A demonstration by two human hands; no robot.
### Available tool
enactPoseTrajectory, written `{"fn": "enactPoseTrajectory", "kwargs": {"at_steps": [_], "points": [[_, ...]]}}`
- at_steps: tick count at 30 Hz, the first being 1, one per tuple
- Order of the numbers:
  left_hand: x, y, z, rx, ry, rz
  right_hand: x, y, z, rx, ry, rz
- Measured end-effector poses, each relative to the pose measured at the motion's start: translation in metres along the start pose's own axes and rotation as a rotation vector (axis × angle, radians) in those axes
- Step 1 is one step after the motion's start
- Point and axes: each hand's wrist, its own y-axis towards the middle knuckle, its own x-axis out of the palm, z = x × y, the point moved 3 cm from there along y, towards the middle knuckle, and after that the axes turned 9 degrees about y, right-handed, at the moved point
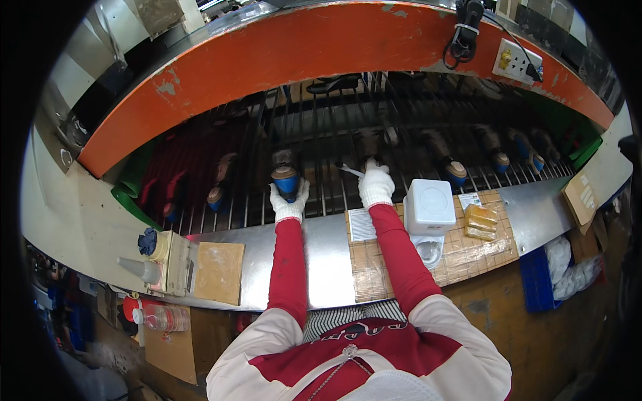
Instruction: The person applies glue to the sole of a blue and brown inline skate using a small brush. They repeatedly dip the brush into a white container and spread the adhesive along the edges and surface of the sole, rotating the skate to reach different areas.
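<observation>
On the bar rack [325,198], the left hand [289,210] grasps a blue-ended shoe [285,175]; the right hand [376,186] grips a thin pale tool [351,170] (perhaps a brush). Other shoes [457,171] lie unheld, seemingly unfinished.

Hands [290,210] white-gloved; sleeves [288,264] red; shoe [285,178] partly blue; beam [301,41] orange
</observation>
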Motion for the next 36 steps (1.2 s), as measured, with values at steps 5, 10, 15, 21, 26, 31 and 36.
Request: {"fn": "enactPoseTrajectory", "kwargs": {"at_steps": [5,10,15,21,26,31,36], "points": [[-0.002,0.004,-0.001,-0.038,-0.262,0.036,0.002,0.006,0.013,-0.051,0.119,-0.079],[-0.001,-0.038,-0.012,0.052,-0.165,0.045,-0.002,-0.004,0.015,-0.150,0.263,0.066],[0.002,-0.084,-0.030,0.201,0.084,-0.135,-0.004,0.006,0.010,-0.190,0.271,0.032],[0.010,-0.098,-0.067,0.053,0.355,-0.375,-0.063,-0.024,-0.002,-0.229,0.470,0.170],[0.027,-0.130,-0.095,-0.236,0.564,-0.495,-0.125,-0.089,0.010,-0.359,0.903,0.082],[0.030,-0.197,-0.097,-0.293,0.513,-0.691,-0.136,-0.154,0.042,-0.421,1.308,-0.287],[-0.015,-0.254,-0.089,-0.188,0.539,-0.360,-0.152,-0.196,0.126,-0.381,1.128,-0.156]]}}
